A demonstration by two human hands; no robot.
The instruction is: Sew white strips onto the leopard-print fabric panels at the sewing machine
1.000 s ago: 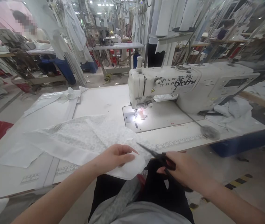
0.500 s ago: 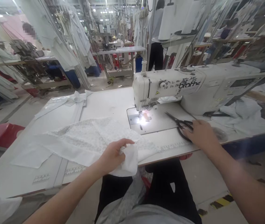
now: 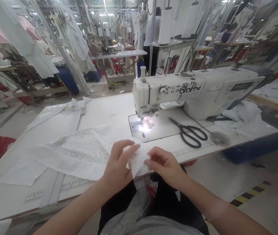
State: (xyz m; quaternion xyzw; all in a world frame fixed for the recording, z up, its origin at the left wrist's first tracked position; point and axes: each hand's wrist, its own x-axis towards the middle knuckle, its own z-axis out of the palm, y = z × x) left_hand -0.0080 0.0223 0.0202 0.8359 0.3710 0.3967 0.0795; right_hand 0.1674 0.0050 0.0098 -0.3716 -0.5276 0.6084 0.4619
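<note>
White patterned fabric [image 3: 87, 148] lies spread over the left and middle of the sewing table, and its right end is lifted at the front edge. My left hand [image 3: 120, 160] is closed on that end, its fingers bent around the cloth. From the right, my right hand [image 3: 164, 164] pinches the same end between thumb and fingers. Black-handled scissors [image 3: 190, 132] lie apart from both hands on the table, right of the needle. Behind my hands stands the white sewing machine [image 3: 168, 93], its lamp lighting the needle plate [image 3: 136, 125].
Folded white cloth [image 3: 72, 105] lies at the table's back left. More white cloth [image 3: 244, 117] and a dark tool [image 3: 219, 118] sit beside the machine's right end. Thread cones [image 3: 165, 26] stand on a rack behind. A red stool [image 3: 0, 148] is at the left.
My right hand has left the scissors on the table and moved left to the fabric's end. My left hand has raised that end slightly. The view has shifted a little.
</note>
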